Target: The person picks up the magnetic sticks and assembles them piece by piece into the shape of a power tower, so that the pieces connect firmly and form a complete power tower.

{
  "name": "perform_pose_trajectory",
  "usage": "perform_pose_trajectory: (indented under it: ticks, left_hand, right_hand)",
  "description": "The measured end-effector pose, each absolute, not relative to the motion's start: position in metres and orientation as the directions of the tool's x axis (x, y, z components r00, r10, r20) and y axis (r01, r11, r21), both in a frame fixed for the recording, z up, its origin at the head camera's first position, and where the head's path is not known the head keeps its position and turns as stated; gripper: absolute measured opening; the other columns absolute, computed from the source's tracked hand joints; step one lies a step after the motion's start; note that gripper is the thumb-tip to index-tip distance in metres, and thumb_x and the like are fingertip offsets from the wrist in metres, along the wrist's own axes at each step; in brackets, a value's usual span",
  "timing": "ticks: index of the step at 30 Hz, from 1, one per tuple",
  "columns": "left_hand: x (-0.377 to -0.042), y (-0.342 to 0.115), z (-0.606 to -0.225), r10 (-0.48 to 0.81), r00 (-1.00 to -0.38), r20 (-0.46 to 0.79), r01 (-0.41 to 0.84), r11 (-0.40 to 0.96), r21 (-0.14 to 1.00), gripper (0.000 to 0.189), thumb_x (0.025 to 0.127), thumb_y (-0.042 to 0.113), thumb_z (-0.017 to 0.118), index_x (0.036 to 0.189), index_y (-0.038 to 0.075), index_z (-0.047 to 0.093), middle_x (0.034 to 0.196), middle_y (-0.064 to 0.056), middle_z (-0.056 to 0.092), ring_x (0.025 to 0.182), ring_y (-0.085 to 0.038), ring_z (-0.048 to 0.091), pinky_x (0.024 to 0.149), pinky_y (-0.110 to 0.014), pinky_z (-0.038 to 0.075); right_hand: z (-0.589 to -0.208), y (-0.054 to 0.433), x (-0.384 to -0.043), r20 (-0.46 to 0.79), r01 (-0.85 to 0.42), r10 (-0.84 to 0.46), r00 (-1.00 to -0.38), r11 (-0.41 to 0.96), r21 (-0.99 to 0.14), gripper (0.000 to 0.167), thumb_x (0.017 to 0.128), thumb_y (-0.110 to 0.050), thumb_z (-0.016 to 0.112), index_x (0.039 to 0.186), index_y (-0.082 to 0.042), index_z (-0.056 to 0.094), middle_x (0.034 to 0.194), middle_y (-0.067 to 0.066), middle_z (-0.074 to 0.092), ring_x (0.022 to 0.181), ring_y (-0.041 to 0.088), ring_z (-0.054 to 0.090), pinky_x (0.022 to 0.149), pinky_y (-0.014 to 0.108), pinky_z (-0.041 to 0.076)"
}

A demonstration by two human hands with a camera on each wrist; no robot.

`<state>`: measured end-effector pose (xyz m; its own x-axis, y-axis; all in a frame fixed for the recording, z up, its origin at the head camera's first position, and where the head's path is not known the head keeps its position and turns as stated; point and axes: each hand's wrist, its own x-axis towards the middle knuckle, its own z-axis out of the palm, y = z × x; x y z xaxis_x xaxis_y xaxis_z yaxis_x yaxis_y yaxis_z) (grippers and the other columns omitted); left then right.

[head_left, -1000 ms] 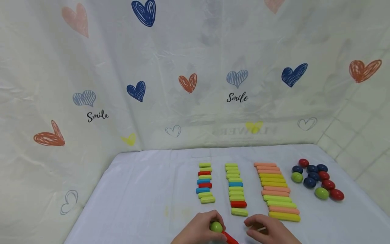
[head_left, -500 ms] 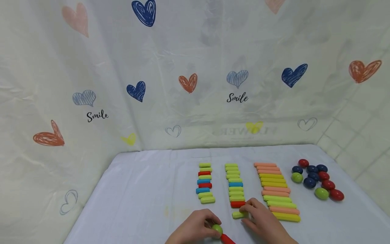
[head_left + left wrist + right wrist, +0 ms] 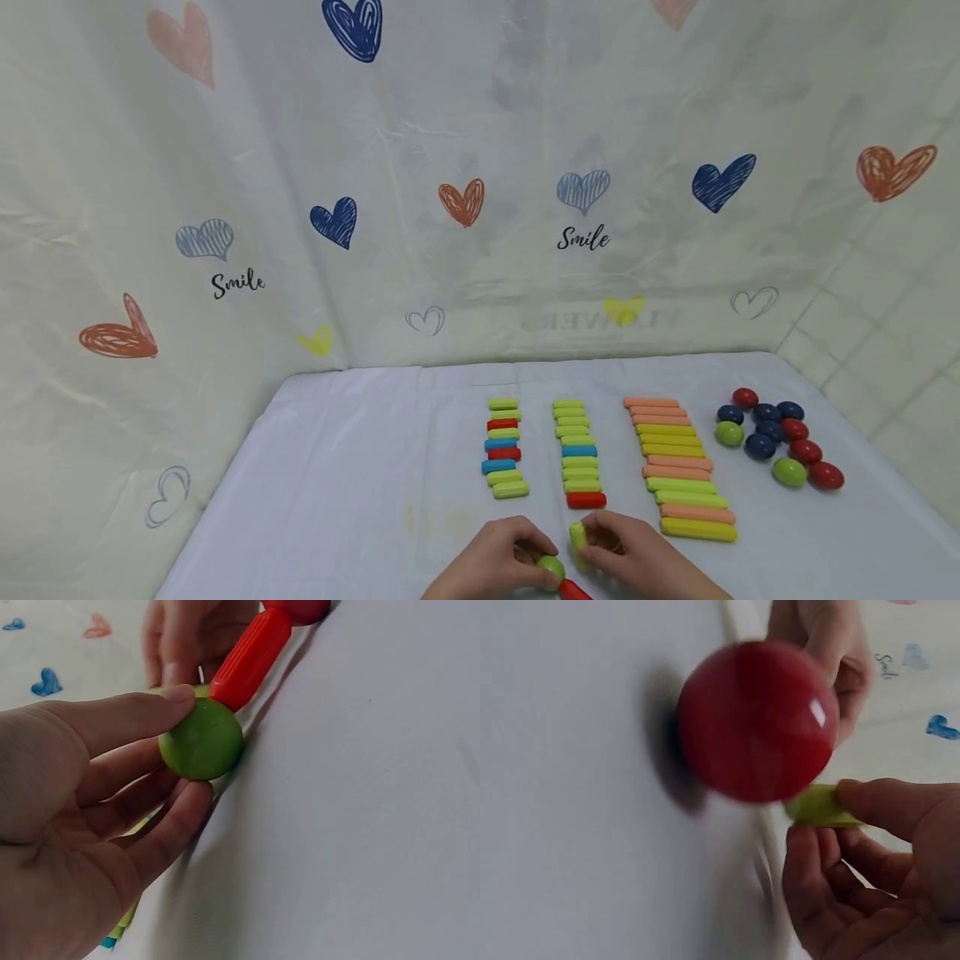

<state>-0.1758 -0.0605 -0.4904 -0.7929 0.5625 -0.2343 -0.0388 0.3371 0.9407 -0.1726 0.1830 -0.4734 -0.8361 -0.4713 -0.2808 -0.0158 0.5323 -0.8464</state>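
My left hand (image 3: 497,557) pinches a green ball (image 3: 201,741) between thumb and fingers. One end of a red ridged rod (image 3: 252,661) meets this ball. At the rod's other end is a glossy red ball (image 3: 757,720), large in the right wrist view. Just to the right, my right hand (image 3: 636,546) pinches a short yellow-green rod (image 3: 578,537), tilted up near the green ball. Whether that rod touches the ball cannot be told. In the head view the red rod is cut off by the lower edge.
Beyond the hands lie two columns of short rods, with a red rod (image 3: 586,500) nearest in one and a yellow-green rod (image 3: 511,490) in the other. Longer rods, such as a yellow one (image 3: 698,529), lie to the right. Loose balls, including a green ball (image 3: 790,472), lie farther right.
My right hand reached the near end of the middle column, took the yellow-green rod there and brought it back toward the left hand. The left hand keeps its hold on the green ball.
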Motion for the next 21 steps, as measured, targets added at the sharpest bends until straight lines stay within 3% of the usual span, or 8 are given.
perform_pose_trajectory:
  ticks: [3, 8, 17, 21]
  left_hand:
    - [-0.176, -0.058, -0.492, 0.559, -0.795, -0.236, -0.048, 0.33, 0.943, 0.018, 0.083, 0.016, 0.079, 0.099, 0.016, 0.071, 0.084, 0.009, 0.067, 0.074, -0.009, 0.061, 0.07, -0.02, 0.051]
    - [-0.177, -0.055, -0.493, 0.549, -0.802, -0.236, -0.06, 0.319, 0.946, 0.021, 0.082, 0.015, 0.079, 0.1, 0.016, 0.068, 0.086, 0.007, 0.066, 0.077, -0.01, 0.061, 0.073, -0.02, 0.052]
    - [-0.175, -0.049, -0.492, 0.539, -0.812, -0.225, -0.043, 0.33, 0.943, 0.016, 0.088, 0.022, 0.074, 0.102, 0.016, 0.069, 0.087, 0.01, 0.066, 0.079, -0.006, 0.061, 0.074, -0.019, 0.051]
    - [-0.174, -0.046, -0.492, 0.512, -0.829, -0.226, -0.041, 0.348, 0.936, 0.016, 0.086, 0.02, 0.076, 0.099, 0.016, 0.069, 0.083, 0.01, 0.066, 0.076, -0.007, 0.06, 0.072, -0.02, 0.052]
  right_hand:
    - [-0.475, 0.181, -0.171, -0.319, 0.121, -0.464, -0.826, 0.408, -0.905, 0.03, 0.095, -0.031, 0.064, 0.107, -0.003, 0.063, 0.088, 0.003, 0.063, 0.08, 0.021, 0.057, 0.07, 0.03, 0.05]
    - [-0.479, 0.18, -0.169, -0.327, 0.202, -0.484, -0.812, 0.292, -0.935, 0.025, 0.098, -0.022, 0.059, 0.108, 0.001, 0.06, 0.095, 0.007, 0.069, 0.087, 0.023, 0.064, 0.08, 0.032, 0.055]
    - [-0.484, 0.176, -0.168, -0.348, 0.265, -0.524, -0.778, 0.228, -0.937, 0.026, 0.099, -0.022, 0.057, 0.108, 0.002, 0.061, 0.095, 0.008, 0.07, 0.087, 0.021, 0.066, 0.082, 0.032, 0.056]
    - [-0.48, 0.18, -0.168, -0.358, 0.239, -0.486, -0.798, 0.29, -0.927, 0.032, 0.098, -0.028, 0.059, 0.112, 0.001, 0.062, 0.096, 0.007, 0.07, 0.086, 0.021, 0.063, 0.08, 0.033, 0.055]
